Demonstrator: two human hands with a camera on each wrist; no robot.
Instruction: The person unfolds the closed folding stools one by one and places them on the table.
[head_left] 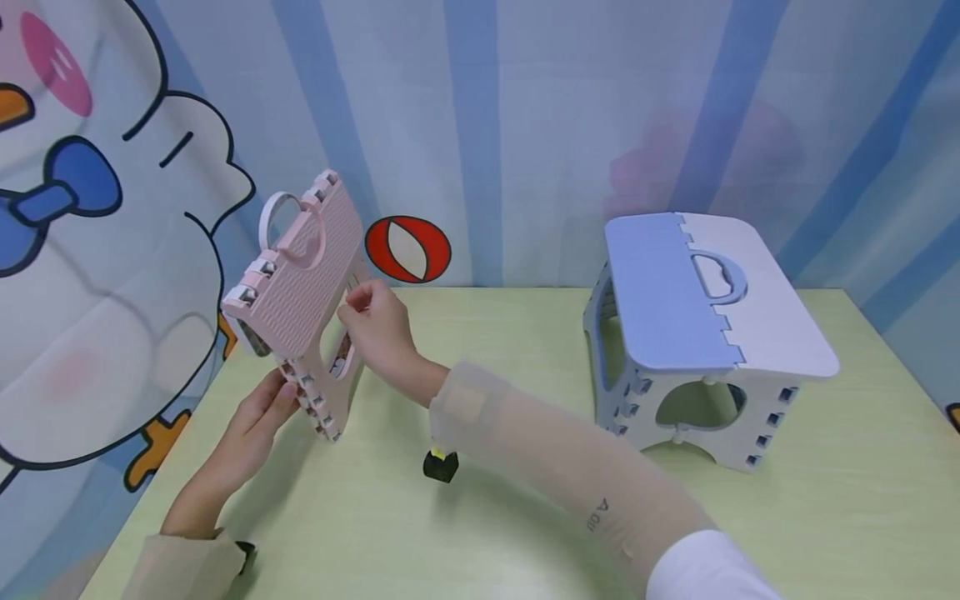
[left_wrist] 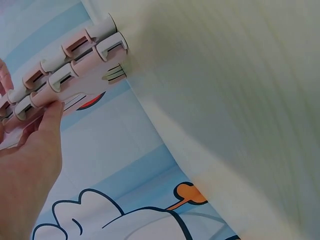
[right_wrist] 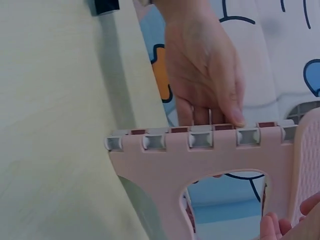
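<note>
A pink and white folding stool [head_left: 307, 283], partly folded, stands tilted at the left of the table in the head view. My left hand [head_left: 251, 429] grips its hinged leg edge low on the near side; in the right wrist view the thumb and fingers of that hand [right_wrist: 207, 75] lie on the hinge row of the pink leg panel [right_wrist: 165, 165]. My right hand [head_left: 378, 329], fingers curled, is at the stool's right side by the leg opening; whether it pinches the panel is hidden. In the left wrist view the left hand [left_wrist: 37, 155] holds the hinges [left_wrist: 62, 75].
A blue and white folding stool [head_left: 712, 292] stands unfolded on the right of the green table [head_left: 525, 533]. A small black object [head_left: 440, 465] shows below my right forearm. Behind the table hangs a striped blue cloth [head_left: 555, 150] with cartoon figures.
</note>
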